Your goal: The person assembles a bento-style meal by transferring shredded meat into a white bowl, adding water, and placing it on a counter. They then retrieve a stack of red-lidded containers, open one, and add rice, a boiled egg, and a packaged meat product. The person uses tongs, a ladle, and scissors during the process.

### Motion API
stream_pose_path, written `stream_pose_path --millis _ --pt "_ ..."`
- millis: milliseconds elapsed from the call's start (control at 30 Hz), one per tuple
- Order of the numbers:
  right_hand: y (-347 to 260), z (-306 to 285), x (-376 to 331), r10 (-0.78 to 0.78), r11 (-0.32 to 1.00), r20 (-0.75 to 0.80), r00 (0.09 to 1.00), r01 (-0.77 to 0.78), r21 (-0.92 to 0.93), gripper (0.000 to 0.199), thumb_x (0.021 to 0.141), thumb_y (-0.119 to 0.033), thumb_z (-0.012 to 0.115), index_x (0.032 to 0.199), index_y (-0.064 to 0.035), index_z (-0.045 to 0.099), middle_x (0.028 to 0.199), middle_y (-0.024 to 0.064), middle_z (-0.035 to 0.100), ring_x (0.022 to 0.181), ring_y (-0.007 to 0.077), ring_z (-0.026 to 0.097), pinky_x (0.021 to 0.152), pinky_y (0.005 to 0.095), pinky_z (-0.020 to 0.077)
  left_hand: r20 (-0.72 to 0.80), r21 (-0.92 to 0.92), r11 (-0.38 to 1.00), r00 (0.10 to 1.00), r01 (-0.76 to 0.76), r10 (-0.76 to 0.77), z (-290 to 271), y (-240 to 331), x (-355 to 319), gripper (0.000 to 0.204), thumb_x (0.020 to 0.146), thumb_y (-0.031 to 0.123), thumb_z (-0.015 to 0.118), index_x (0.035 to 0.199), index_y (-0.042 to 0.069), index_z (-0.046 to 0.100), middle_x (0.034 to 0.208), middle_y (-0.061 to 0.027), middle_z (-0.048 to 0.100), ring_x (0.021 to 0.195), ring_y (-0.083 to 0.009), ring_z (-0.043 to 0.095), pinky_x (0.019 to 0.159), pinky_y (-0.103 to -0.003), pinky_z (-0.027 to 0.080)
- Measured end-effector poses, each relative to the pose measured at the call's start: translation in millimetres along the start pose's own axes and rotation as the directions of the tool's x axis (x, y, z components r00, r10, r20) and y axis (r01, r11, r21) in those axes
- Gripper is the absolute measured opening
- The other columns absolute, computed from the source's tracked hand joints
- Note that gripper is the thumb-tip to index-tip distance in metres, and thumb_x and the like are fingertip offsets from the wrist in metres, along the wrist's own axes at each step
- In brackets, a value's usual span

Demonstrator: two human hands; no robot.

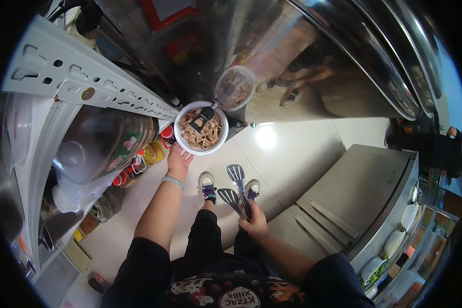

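A white round bowl [222, 145] with a pale rim holds slices of cooked, brownish meat [203, 136]. My left hand [178, 160], with a pale bangle at the wrist, grips the bowl by its near-left side, the fingers partly under the rim. A black tap [203, 117] hangs over the bowl and hides part of the meat. My right hand [254, 220] is closed round the handle end of slotted metal tongs [236, 177]. Their two heads are spread apart, point away from me and have nothing between them.
A large shiny metal tank [313, 66] curves across the far side, mirroring the bowl. On the left stands a white slotted shelf post [97, 87] beside a big clear jar [95, 143] and several bottles [151, 153]. A metal-topped counter [359, 179] with bowls along it is at the right.
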State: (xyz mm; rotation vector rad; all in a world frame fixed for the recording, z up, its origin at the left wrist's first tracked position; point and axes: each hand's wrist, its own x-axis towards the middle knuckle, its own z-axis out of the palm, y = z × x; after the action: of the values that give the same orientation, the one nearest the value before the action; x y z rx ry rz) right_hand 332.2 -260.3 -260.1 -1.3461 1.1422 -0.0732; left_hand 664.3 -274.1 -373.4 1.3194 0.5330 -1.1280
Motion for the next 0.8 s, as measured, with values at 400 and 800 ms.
stream_pose_path --millis 400,800 --pt "-33.6 -4.3 -85.8 -0.045 0.931 -0.249 0.968 0.131 0.341 0.062 0.072 -0.008 0.073 0.127 -0.0017 0.045 0.088 0.0051 0.056 0.079 0.0143 0.053 0.074 0.0283 0.0463 0.074 0.171 0.97 0.98 0.172 -0.187 6.8 20.6 -0.5 0.049 0.091 0.046 0.041 0.134 0.023 0.044 0.141 0.0031 0.041 0.13 -0.0308 0.034 0.107 -0.046 0.026" --pt "-5.7 36.5 -222.3 0.237 0.932 -0.56 0.794 -0.022 0.363 0.062 0.08 -0.014 0.071 0.136 -0.0076 0.045 0.079 0.0009 0.056 0.07 0.0106 0.051 0.065 0.0249 0.0459 0.211 0.088 0.981 0.96 0.172 -0.187 28.1 27.6 -1.0 0.057 0.091 0.043 0.033 0.139 0.014 0.043 0.143 -0.005 0.044 0.133 -0.0273 0.039 0.11 -0.049 0.026"
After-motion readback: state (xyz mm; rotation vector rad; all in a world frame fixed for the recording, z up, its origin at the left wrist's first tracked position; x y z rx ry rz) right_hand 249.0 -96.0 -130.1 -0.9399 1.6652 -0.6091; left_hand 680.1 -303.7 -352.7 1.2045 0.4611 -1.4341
